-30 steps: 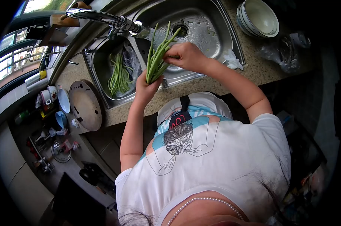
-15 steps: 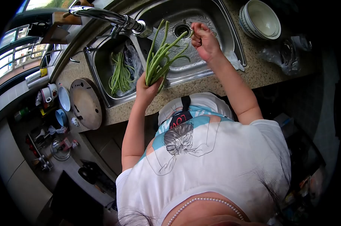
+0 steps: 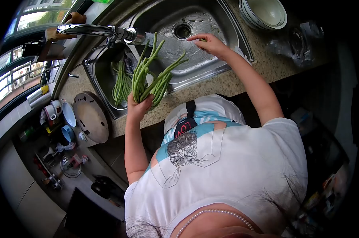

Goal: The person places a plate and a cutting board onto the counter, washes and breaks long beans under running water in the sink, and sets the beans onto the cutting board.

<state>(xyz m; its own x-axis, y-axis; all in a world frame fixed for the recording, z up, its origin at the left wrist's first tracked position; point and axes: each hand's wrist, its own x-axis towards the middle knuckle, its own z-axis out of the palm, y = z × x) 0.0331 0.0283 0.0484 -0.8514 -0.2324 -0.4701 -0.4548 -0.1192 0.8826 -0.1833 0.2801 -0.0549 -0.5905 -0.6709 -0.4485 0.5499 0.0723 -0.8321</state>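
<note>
A bunch of long green beans (image 3: pixel 142 77) is held upright in my left hand (image 3: pixel 140 106), whose fingers wrap round its lower part near the counter edge. The bean tips fan out over the divider between the two basins. My right hand (image 3: pixel 212 45) is over the large basin (image 3: pixel 195 63), right of the drain (image 3: pixel 182 30). Its index finger is stretched out, and a small green piece shows between thumb and fingers. More long beans (image 3: pixel 122 84) lie in the small basin at the left, beside a clear plastic bag (image 3: pixel 129 59).
The chrome faucet (image 3: pixel 88 29) reaches leftward above the basins. Stacked bowls (image 3: pixel 266 14) and clear plastic bags (image 3: pixel 296 45) sit on the right counter. A round wooden board (image 3: pixel 91 118) and a blue bowl (image 3: pixel 69 114) stand at the left.
My left hand has moved left and down with the bunch, which is more spread out. The right hand's index finger has straightened. The whole view has shifted slightly.
</note>
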